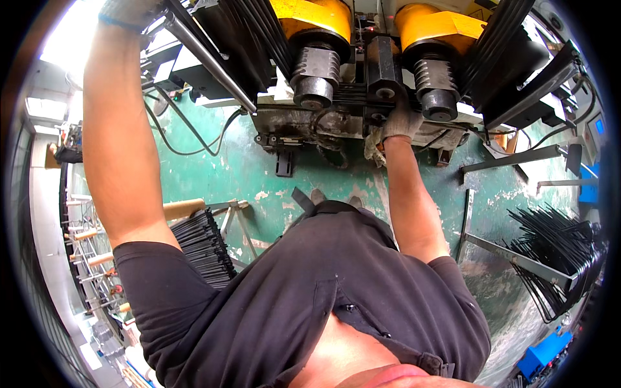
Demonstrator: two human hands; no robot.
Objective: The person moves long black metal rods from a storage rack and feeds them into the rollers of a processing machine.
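My left hand point(131, 11), in a light work glove with a blue cuff edge, is raised at the top left corner beside a shiny metal rod point(210, 61); the picture's edge cuts off its fingers. My right hand point(402, 123), also gloved, reaches in at the machine's front, just below a dark steel block point(384, 68) with a round hole in its lower end. Its fingers are hidden, so any hold does not show. Against that glove's left side hangs a dirty, pale rag-like piece point(374, 147). Ribbed steel cylinders point(315, 77) point(436, 90) flank the block under yellow machine heads point(314, 18) point(436, 26).
Bundles of thin black rods sit on a rack point(200, 249) at the left and on a metal stand point(517, 258) at the right. A black cable point(194, 152) loops down from the machine at left. A metal arm point(514, 158) juts out at right, above the green floor point(272, 187).
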